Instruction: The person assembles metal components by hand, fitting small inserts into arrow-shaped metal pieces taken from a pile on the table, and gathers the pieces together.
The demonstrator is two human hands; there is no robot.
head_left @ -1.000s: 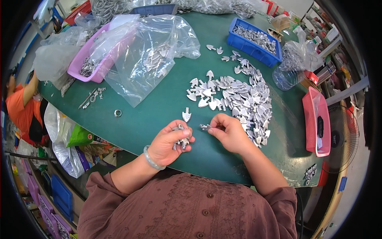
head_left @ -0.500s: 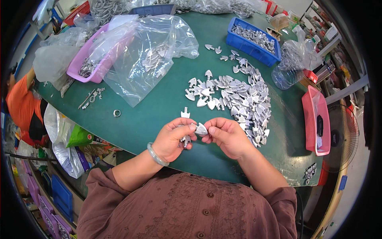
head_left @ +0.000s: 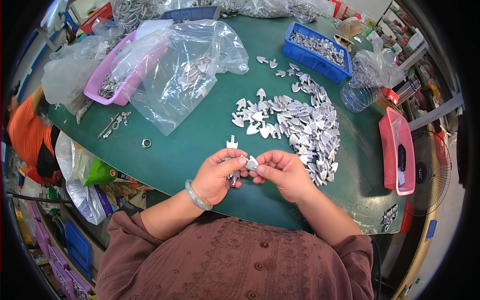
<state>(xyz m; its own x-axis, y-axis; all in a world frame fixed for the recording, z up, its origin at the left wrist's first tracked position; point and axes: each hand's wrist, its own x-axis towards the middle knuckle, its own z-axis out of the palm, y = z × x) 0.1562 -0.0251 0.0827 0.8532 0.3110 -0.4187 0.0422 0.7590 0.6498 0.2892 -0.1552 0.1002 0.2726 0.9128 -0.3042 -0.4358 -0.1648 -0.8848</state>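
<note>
A silver arrowhead-shaped metal piece (head_left: 252,163) sits between the two hands, above the near part of the green counter (head_left: 187,150). The right hand (head_left: 286,175) has its thumb and fingers clamped on the piece's right side. The left hand (head_left: 220,172) meets its left side, its fingers curled around further small metal parts (head_left: 233,176), partly hidden. Just beyond the left hand, a single metal piece (head_left: 232,143) lies on the counter, its lower end hidden. A spread pile of similar pieces (head_left: 312,125) covers the counter to the right and farther off. Left of the hands lies a silver ring (head_left: 146,143). At far left, a clear plastic bag (head_left: 167,107) overlaps a lilac tub (head_left: 123,95); at far right stands a blue bin (head_left: 312,63) of metal parts, and a pink basket (head_left: 389,157) rests by the right edge.
</note>
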